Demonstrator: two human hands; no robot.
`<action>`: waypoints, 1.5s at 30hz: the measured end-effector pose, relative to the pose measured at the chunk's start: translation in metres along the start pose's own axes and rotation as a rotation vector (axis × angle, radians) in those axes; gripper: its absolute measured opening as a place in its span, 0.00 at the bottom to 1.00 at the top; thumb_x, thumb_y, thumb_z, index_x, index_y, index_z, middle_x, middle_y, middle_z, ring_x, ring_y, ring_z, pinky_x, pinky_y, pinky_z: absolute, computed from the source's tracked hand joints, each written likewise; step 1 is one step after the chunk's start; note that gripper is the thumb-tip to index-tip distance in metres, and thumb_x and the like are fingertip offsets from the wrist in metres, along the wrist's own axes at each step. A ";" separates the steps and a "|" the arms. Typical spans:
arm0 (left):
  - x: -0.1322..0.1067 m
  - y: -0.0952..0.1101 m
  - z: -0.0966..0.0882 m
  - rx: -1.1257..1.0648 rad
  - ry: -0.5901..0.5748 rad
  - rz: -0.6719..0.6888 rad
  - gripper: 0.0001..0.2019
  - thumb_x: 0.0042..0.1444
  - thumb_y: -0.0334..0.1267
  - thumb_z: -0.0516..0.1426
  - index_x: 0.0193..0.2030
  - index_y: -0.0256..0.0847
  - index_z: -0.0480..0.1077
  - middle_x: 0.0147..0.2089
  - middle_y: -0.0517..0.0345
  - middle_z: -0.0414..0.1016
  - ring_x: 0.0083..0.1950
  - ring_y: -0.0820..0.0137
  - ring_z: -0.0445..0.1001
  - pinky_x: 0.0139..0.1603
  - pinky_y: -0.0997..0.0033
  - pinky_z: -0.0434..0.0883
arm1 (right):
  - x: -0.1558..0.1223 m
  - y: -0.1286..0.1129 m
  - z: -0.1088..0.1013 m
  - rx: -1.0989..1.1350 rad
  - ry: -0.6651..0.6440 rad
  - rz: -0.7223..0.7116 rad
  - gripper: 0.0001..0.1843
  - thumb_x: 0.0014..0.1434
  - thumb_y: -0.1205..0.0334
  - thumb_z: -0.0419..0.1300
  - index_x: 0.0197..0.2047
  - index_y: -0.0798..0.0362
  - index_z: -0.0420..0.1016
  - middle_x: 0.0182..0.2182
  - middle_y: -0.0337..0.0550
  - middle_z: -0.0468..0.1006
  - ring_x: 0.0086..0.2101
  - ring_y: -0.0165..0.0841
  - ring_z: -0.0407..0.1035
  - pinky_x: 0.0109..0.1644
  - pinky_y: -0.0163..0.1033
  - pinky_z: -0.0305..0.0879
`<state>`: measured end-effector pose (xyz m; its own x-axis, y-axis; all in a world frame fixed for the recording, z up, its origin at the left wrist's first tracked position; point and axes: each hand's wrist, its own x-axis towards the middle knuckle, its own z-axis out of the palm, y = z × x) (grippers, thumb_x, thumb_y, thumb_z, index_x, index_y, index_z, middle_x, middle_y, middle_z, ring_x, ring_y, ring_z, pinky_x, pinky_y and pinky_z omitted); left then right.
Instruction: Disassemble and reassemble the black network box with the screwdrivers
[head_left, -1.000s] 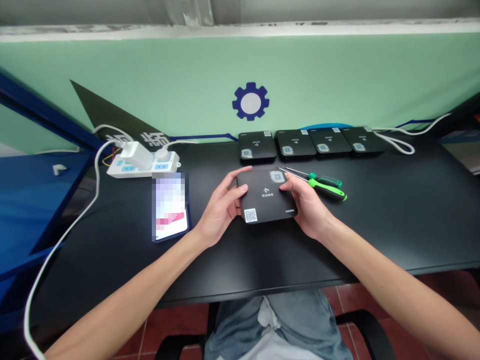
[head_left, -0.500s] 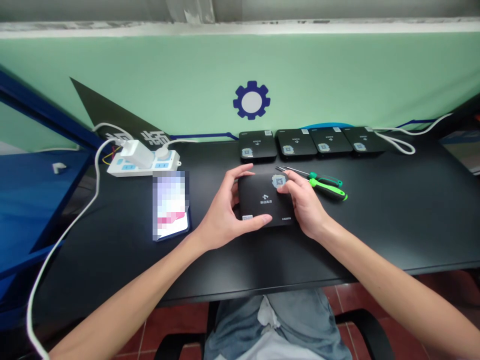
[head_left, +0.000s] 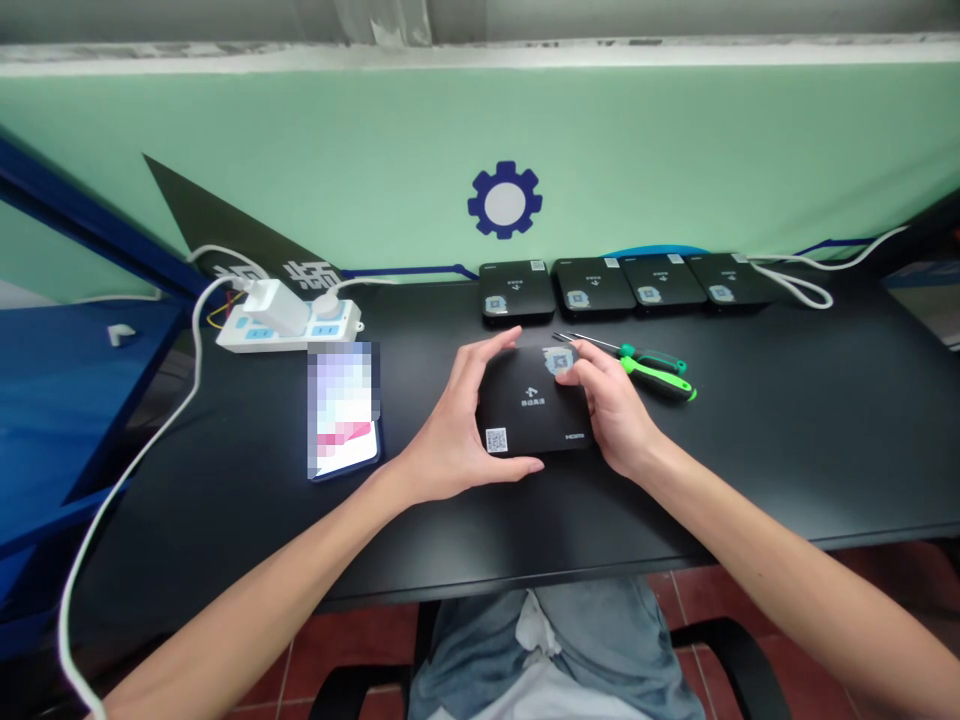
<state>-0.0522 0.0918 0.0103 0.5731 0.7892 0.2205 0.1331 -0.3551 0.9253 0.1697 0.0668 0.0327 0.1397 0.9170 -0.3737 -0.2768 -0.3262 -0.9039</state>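
Note:
A black set-top box with a pale logo, an "HDMI" marking, a QR label and a peeling sticker is between my two hands, low over or on the desk. My left hand clasps its left side, thumb along the near edge and fingers at the far left corner. At the far right corner, my right hand grips the box, with its thumb on the top by the sticker. Just behind my right hand lie a bright green screwdriver and a dark green screwdriver.
Several similar black boxes stand in a row along the green wall. A white power strip with plugs and cables sits at the back left. A lit phone lies left of my hands on the black desk.
My left thumb has slid off the top of the box to its near edge, uncovering the whole QR label. The right hand keeps its grip.

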 end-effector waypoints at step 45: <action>0.001 0.010 -0.002 0.245 0.107 0.214 0.52 0.52 0.47 0.80 0.82 0.55 0.65 0.78 0.42 0.65 0.82 0.37 0.64 0.83 0.29 0.67 | 0.002 -0.008 -0.008 -0.017 -0.203 -0.175 0.22 0.57 0.44 0.82 0.51 0.43 0.90 0.50 0.43 0.90 0.52 0.43 0.82 0.59 0.50 0.79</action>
<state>-0.0520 0.0897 0.0205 0.5229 0.7274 0.4443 0.2171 -0.6177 0.7558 0.1795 0.0695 0.0371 -0.0106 0.9864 -0.1639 -0.2487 -0.1614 -0.9550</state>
